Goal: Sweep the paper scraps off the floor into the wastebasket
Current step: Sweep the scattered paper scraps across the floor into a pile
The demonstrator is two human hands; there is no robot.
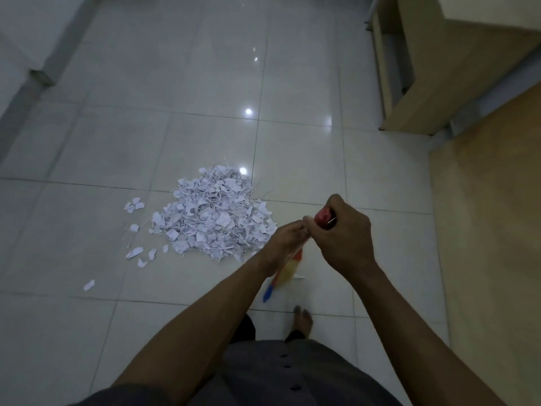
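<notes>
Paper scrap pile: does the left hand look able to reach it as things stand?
Probably yes: nothing stands between the left hand and the paper scrap pile on the floor just ahead. But that hand, like the right hand, grips the broom, so it isn't free.

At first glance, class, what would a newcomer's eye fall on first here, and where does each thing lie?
The heap of white paper scraps on the pale tiled floor, mid-frame, catches the eye first, with stray pieces to its left. Just right of it, the left hand and right hand both grip a blurred broom with a red handle end.
</notes>
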